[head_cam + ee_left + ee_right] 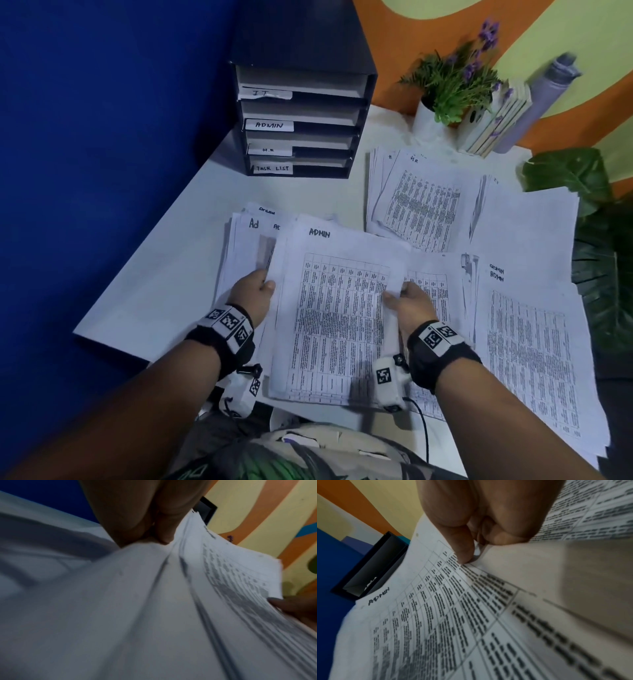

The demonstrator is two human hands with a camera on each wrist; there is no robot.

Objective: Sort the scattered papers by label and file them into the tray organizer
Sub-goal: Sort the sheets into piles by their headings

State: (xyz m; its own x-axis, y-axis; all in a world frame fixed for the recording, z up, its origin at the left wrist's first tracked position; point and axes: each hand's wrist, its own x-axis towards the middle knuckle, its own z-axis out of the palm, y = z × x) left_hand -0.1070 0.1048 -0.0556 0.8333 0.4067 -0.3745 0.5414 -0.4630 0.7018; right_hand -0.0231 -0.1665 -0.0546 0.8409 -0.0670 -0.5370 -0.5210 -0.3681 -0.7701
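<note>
Thumb + fingers of left hand [252, 291] and right hand [407, 305] clamped on side edges of ADMIN stack [337, 318], held above desk [164, 274] near front edge. Step: gathering ADMIN sheets. Next, prob.: square edges, feed into ADMIN slot [301, 114] of tray organizer [368, 102], rear-left corner.

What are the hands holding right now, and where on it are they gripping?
Both hold the ADMIN paper stack: the left hand grips its left edge, the right hand pinches its right edge, thumb on top.

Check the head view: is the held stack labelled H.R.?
No, the stack held by both hands reads ADMIN at its top.
</note>
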